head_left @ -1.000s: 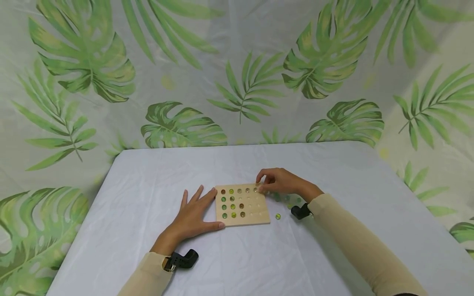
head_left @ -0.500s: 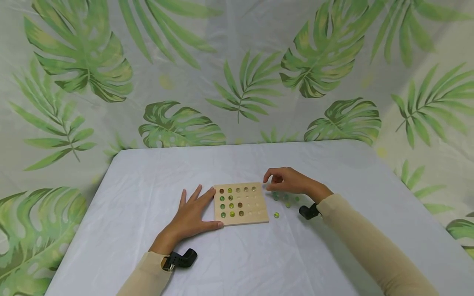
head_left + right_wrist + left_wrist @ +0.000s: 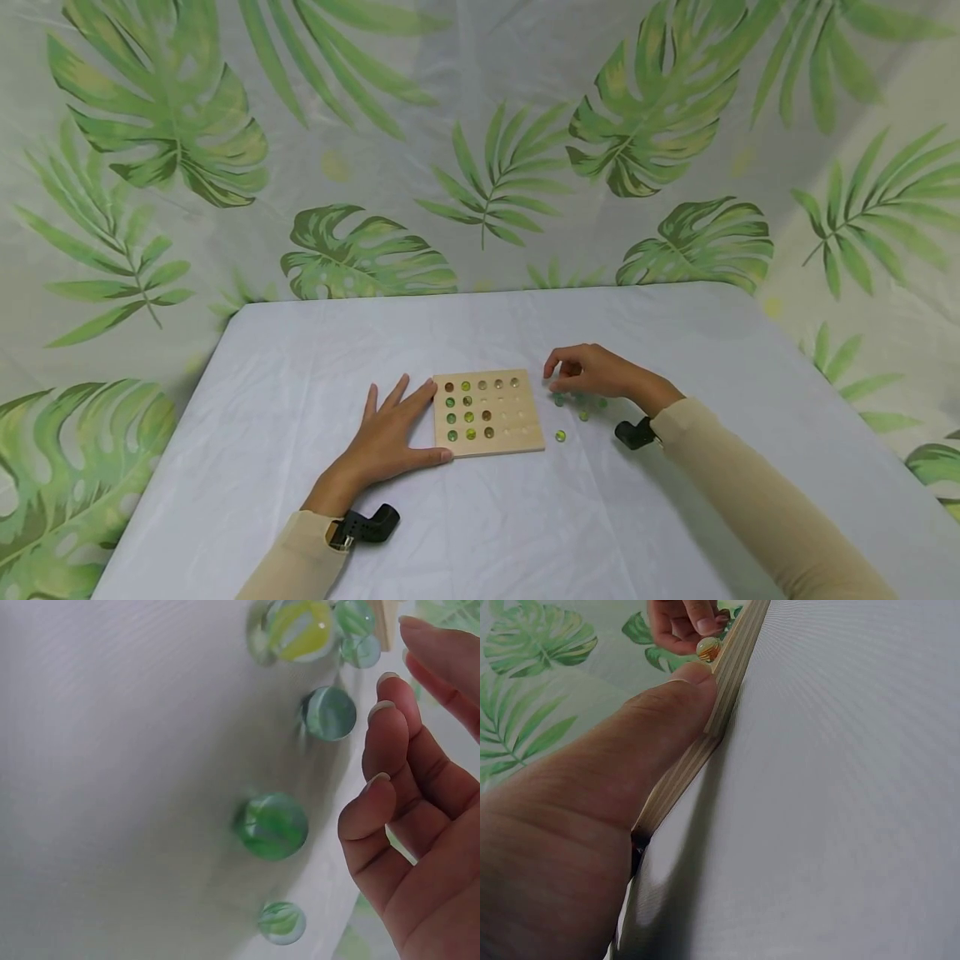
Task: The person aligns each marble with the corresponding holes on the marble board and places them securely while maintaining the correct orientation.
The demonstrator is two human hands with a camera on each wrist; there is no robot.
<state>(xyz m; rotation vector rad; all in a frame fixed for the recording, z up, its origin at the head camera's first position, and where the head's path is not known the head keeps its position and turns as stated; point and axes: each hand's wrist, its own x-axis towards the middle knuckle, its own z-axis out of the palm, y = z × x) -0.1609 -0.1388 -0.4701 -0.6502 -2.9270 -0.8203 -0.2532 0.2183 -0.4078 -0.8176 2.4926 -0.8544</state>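
Observation:
A wooden board (image 3: 534,421) with rows of round hollows lies mid-table. Marbles (image 3: 470,418) in brown, yellow and green fill its two left columns, part of the third, and the far row. My left hand (image 3: 386,437) rests at the board's left side, fingers spread, thumb at the near corner. Just right of the board hovers my right hand (image 3: 596,372), fingers bent loosely, thumb apart, nothing visible between them. In the right wrist view, a green marble (image 3: 274,826), a teal marble (image 3: 331,714) and a yellow-striped marble (image 3: 300,630) lie beside its fingers.
A yellow-green marble (image 3: 560,436) lies by the board's near right corner, another loose marble (image 3: 583,416) behind it. White cloth (image 3: 315,350) covers the table. A leaf-print backdrop (image 3: 495,183) hangs behind its far edge.
My right hand has drawn back from the board's far right corner, moving right over the loose marbles. My left hand stays against the board.

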